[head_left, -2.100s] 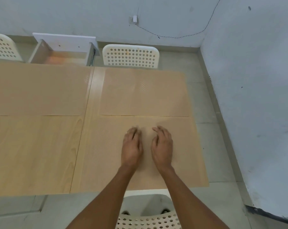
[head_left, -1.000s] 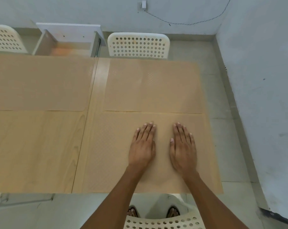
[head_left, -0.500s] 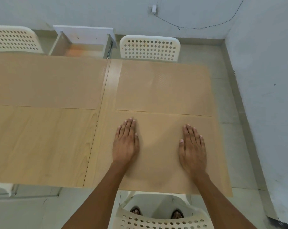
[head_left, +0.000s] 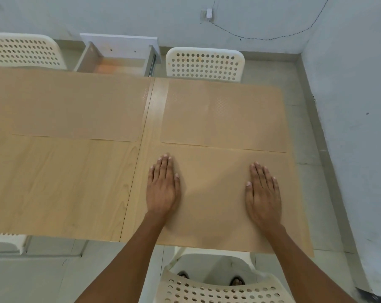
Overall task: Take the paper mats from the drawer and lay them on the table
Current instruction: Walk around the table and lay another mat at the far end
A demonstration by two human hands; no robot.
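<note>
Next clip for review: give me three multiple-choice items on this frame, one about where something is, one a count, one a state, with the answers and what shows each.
1. Where is the open drawer?
A. at the table's far edge, between two chairs
B. under the near right corner
C. against the right wall

2. How many paper mats lie on the table?
A. one
B. three
C. five

3. How do the hands lie on the near mat?
A. curled into fists
B. flat, fingers straight
C. pinching an edge

Answers:
1 A, it juts out beyond the far edge.
2 B, two far mats plus the near one.
3 B, left hand and right hand rest palm-down.
</note>
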